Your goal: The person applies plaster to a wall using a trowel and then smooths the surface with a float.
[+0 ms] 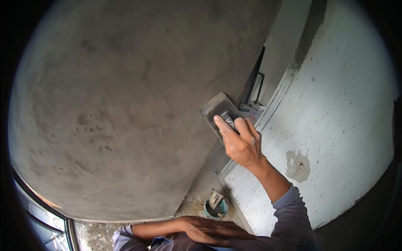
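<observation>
My right hand (243, 142) is closed around the dark handle of a plastering float (217, 104). The float's flat rectangular plate lies against the grey plastered wall (125, 83), near the wall's right-hand edge. Pale dust or plaster marks show on my fingers. Low in front of my body, my left hand (209, 231) lies across from left to right with its fingers stretched out. Its fingertips are partly hidden beside my right sleeve, and I see nothing held in it.
A blue-green bucket (207, 210) with grey mix and a pale-handled tool (215, 200) stands on the floor below. Right of the plastered edge is a speckled white wall (335, 104) with a grey patch (298, 166). A dark-framed window (54, 234) is at lower left.
</observation>
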A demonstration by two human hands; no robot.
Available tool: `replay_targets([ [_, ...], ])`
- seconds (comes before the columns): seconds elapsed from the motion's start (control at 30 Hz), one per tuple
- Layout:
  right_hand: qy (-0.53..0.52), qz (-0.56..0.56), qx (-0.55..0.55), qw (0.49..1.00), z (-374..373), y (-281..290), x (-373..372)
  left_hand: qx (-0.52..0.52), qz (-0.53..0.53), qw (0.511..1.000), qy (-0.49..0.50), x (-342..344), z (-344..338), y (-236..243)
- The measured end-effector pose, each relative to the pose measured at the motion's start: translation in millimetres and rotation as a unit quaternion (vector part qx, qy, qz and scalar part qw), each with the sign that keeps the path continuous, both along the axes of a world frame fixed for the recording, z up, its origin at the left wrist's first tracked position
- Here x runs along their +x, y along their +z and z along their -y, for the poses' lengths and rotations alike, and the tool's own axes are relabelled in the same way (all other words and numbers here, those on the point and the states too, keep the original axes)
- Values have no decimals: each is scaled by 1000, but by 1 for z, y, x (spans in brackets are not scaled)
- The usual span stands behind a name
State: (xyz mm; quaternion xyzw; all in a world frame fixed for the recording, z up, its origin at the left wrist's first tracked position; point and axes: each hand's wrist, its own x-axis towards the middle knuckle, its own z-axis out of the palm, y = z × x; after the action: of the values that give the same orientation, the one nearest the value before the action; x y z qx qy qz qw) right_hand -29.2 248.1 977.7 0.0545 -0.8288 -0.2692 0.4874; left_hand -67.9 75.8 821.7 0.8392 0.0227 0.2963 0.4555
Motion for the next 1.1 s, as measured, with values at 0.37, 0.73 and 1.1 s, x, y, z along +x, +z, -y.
replay_targets([
  [0.37, -5, 40, -1, 999, 6, -11, -8, -179, 7, 982, -53, -1, -2, -51],
  [0.73, 58, 3, 11, 998, 24, 36, -44, 45, 42, 988, 142, -48, 29, 34],
  [1.1, 58, -80, -778, 621, -142, -303, 214, 334, 39, 298, 893, -105, 22, 45],
])
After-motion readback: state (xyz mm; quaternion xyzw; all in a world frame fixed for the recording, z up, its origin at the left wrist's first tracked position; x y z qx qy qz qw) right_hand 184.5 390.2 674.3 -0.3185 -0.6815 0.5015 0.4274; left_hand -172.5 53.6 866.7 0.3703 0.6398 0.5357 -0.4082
